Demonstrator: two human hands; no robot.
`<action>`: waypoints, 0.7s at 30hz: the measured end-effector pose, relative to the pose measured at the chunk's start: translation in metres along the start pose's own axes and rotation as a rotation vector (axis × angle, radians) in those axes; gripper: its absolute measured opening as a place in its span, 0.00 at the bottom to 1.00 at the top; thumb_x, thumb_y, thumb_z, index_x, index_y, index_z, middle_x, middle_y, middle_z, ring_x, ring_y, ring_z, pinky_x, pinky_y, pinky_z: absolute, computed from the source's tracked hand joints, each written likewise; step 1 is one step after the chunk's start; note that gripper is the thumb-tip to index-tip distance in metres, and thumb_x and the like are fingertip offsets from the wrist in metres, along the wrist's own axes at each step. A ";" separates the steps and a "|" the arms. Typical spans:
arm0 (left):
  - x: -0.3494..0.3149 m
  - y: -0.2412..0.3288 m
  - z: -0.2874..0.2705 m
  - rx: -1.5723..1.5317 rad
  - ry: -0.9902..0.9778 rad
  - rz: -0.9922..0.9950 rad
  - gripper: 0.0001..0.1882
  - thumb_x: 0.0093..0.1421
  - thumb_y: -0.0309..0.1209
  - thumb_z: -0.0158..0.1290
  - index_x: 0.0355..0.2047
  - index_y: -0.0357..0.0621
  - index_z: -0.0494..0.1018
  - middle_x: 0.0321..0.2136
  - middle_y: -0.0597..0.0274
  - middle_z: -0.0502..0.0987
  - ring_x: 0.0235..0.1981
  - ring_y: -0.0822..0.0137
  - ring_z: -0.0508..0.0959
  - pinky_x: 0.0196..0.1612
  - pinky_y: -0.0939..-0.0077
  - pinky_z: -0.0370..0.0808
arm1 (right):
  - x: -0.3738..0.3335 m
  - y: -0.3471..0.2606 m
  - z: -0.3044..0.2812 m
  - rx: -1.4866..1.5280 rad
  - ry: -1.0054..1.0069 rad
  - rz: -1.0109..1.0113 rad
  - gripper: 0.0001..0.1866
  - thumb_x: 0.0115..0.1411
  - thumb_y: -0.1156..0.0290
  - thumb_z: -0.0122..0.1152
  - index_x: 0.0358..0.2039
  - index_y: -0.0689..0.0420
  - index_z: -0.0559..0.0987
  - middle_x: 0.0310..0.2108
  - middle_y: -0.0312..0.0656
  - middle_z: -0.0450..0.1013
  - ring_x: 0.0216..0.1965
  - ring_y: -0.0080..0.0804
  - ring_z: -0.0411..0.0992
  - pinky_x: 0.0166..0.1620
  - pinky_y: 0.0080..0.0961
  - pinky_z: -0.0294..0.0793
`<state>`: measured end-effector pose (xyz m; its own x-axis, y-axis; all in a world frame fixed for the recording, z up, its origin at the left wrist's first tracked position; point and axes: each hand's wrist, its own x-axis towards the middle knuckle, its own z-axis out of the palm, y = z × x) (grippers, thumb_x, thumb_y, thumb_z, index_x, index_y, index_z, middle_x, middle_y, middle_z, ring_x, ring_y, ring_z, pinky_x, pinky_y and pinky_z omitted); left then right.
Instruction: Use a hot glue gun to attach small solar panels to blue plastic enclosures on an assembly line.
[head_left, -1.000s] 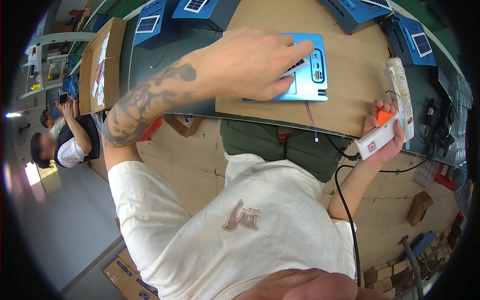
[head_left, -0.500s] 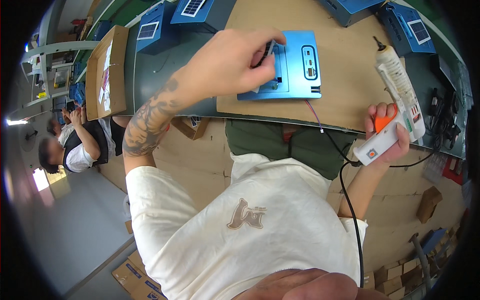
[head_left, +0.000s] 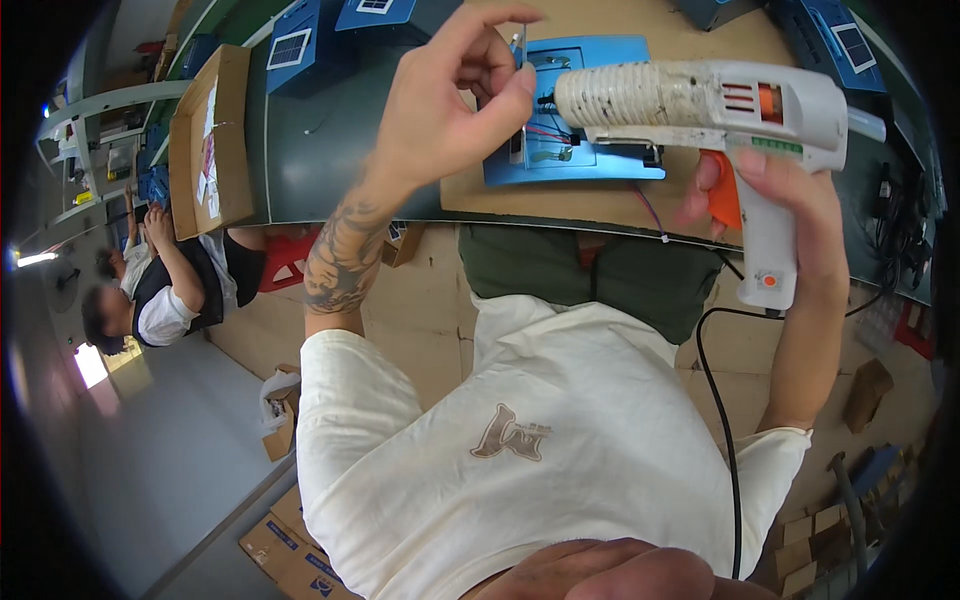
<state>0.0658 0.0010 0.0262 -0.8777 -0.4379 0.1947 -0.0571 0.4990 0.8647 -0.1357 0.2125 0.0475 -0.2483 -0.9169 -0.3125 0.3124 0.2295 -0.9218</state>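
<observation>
My right hand [head_left: 795, 200] grips a white hot glue gun [head_left: 690, 100] by its handle, with fingers at the orange trigger. The gun lies level across a blue plastic panel [head_left: 600, 155], its nozzle pointing left over the recess where thin wires show. A glue stick [head_left: 866, 124] sticks out of the gun's back. My left hand [head_left: 450, 115] is closed in a pinch on a small solar panel [head_left: 521, 45], seen nearly edge-on and tilted up at the recess's left side. The nozzle tip is close to my left fingertips; whether glue comes out cannot be seen.
Brown cardboard [head_left: 480, 200] lies under the panel on the dark table [head_left: 330, 180]. Blue boxes with solar panels [head_left: 300, 50] stand at the far left and far right [head_left: 845, 50]. A carton [head_left: 235, 140] sits left; black cables [head_left: 895, 220] lie right. Another person [head_left: 165, 280] sits at left.
My right hand has brought the glue gun up and left, turning it from upright to level over the blue panel. The solar panel in my left hand is tilted up more, baring the recess.
</observation>
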 end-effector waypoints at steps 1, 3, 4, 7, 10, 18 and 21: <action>-0.001 0.000 0.002 -0.113 0.042 -0.005 0.20 0.60 0.22 0.53 0.54 0.38 0.70 0.25 0.69 0.69 0.24 0.80 0.68 0.29 0.88 0.68 | 0.002 -0.005 0.001 -0.035 -0.009 -0.004 0.23 0.55 0.55 0.58 0.35 0.66 0.76 0.25 0.46 0.76 0.27 0.34 0.78 0.26 0.22 0.73; 0.007 0.017 0.002 -0.095 0.034 -0.072 0.23 0.59 0.23 0.52 0.55 0.36 0.67 0.26 0.69 0.67 0.24 0.81 0.66 0.28 0.88 0.66 | 0.003 -0.006 0.006 -0.015 0.050 -0.027 0.15 0.55 0.65 0.58 0.37 0.64 0.77 0.24 0.43 0.75 0.23 0.31 0.76 0.23 0.21 0.69; 0.008 0.021 0.002 -0.062 0.035 -0.132 0.25 0.58 0.25 0.52 0.56 0.33 0.64 0.26 0.69 0.65 0.25 0.82 0.65 0.27 0.88 0.65 | 0.002 -0.006 0.008 -0.012 0.054 -0.013 0.15 0.55 0.65 0.58 0.37 0.64 0.77 0.24 0.43 0.75 0.23 0.31 0.76 0.23 0.21 0.69; 0.036 -0.047 0.011 -0.400 -0.023 0.796 0.25 0.58 0.25 0.52 0.56 0.33 0.64 0.26 0.69 0.64 0.24 0.82 0.64 0.27 0.89 0.63 | 0.005 -0.009 0.014 -0.051 0.083 0.002 0.16 0.54 0.65 0.60 0.37 0.65 0.77 0.23 0.43 0.74 0.21 0.31 0.75 0.23 0.22 0.70; 0.033 -0.050 0.013 -0.458 -0.010 0.765 0.25 0.58 0.24 0.51 0.56 0.32 0.64 0.27 0.69 0.64 0.24 0.83 0.64 0.27 0.90 0.62 | 0.008 -0.008 0.014 -0.065 0.065 -0.014 0.16 0.53 0.65 0.61 0.36 0.65 0.77 0.23 0.43 0.73 0.19 0.30 0.73 0.24 0.24 0.71; 0.027 -0.060 0.016 -0.430 0.047 0.721 0.21 0.60 0.27 0.51 0.53 0.31 0.67 0.29 0.69 0.65 0.25 0.83 0.64 0.28 0.91 0.60 | 0.010 -0.016 0.017 -0.224 0.045 0.029 0.20 0.53 0.57 0.58 0.30 0.67 0.77 0.20 0.46 0.73 0.19 0.32 0.74 0.27 0.24 0.72; 0.026 -0.047 0.023 -0.620 0.040 0.634 0.21 0.61 0.28 0.51 0.53 0.31 0.67 0.28 0.69 0.65 0.25 0.83 0.64 0.28 0.90 0.60 | 0.010 -0.017 0.016 -0.282 0.063 0.061 0.21 0.53 0.56 0.59 0.29 0.66 0.77 0.21 0.46 0.74 0.20 0.32 0.74 0.27 0.23 0.72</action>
<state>0.0348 -0.0162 -0.0201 -0.6384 -0.2484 0.7286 0.7127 0.1669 0.6813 -0.1292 0.1939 0.0637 -0.2961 -0.8785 -0.3748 0.0637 0.3734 -0.9255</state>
